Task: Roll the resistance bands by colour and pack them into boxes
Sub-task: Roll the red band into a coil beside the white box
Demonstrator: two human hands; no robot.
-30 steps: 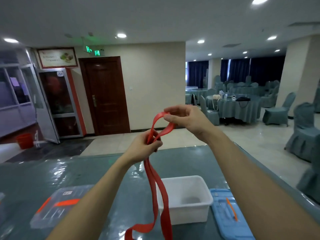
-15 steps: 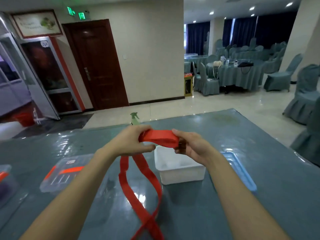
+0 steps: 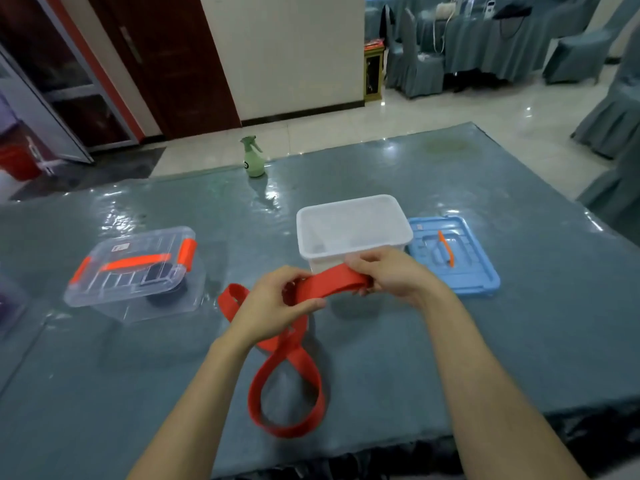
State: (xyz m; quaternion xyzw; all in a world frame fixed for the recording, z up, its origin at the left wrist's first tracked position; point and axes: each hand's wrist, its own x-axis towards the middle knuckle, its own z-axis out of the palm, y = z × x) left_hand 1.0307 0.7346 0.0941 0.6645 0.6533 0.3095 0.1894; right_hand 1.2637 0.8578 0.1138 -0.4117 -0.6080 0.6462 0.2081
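A long red resistance band (image 3: 287,386) trails in loops over the grey-blue table. Its upper end is folded flat between my two hands. My left hand (image 3: 273,303) grips the folded part from the left, thumb on top. My right hand (image 3: 388,271) pinches the other end of the fold. Just behind my hands stands an open white box (image 3: 353,233), empty as far as I can see. Its blue lid (image 3: 457,258) with an orange handle lies to its right.
A clear box (image 3: 135,268) with orange clips and handle sits closed at the left, something dark inside. A green spray bottle (image 3: 254,157) stands at the far table edge. Covered chairs and tables fill the room at the right.
My hands have come down from chest height to just above the table. The band's top is now folded flat between them, and its loose loops lie on the table. My view tilted downward.
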